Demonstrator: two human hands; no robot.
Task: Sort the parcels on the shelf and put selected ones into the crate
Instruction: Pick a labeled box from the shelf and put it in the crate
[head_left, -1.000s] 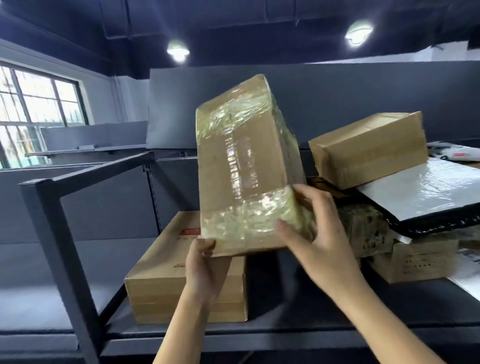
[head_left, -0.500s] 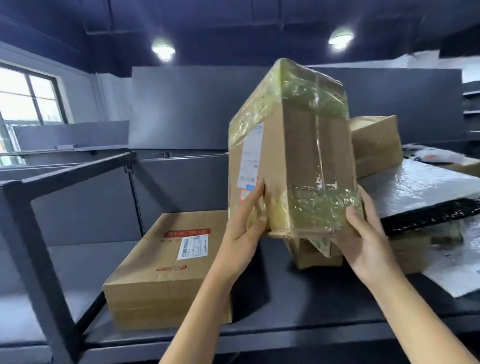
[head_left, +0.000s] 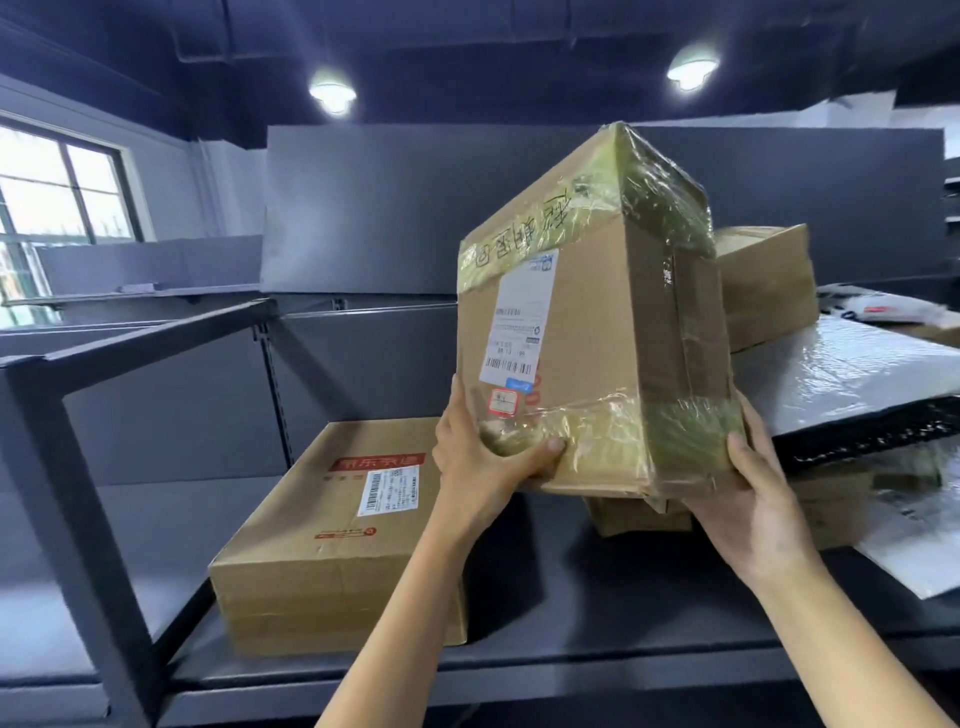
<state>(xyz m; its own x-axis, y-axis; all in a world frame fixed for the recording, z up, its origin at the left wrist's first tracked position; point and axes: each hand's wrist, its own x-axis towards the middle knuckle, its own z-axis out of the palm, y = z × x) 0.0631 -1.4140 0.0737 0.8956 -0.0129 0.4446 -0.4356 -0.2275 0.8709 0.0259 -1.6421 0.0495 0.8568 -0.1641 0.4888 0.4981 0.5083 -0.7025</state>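
Observation:
I hold a tall cardboard box (head_left: 597, 332) wrapped in yellowish tape up in the air above the dark shelf (head_left: 597, 613). Its white shipping label faces me. My left hand (head_left: 483, 467) grips the lower left corner, thumb across the taped front. My right hand (head_left: 758, 499) cups the lower right corner from beneath. A flat brown box (head_left: 337, 540) with a red logo and barcode label lies on the shelf at lower left. No crate is in view.
More parcels pile up on the right: a brown box (head_left: 769, 286), a silver bubble mailer (head_left: 852, 369) on a black tray, smaller cartons under them. A dark metal shelf frame (head_left: 78, 467) stands at left. A window is at far left.
Both hands turned the tall box, so the labelled side now faces me more fully. My left hand shifted from the side to grip the lower left corner.

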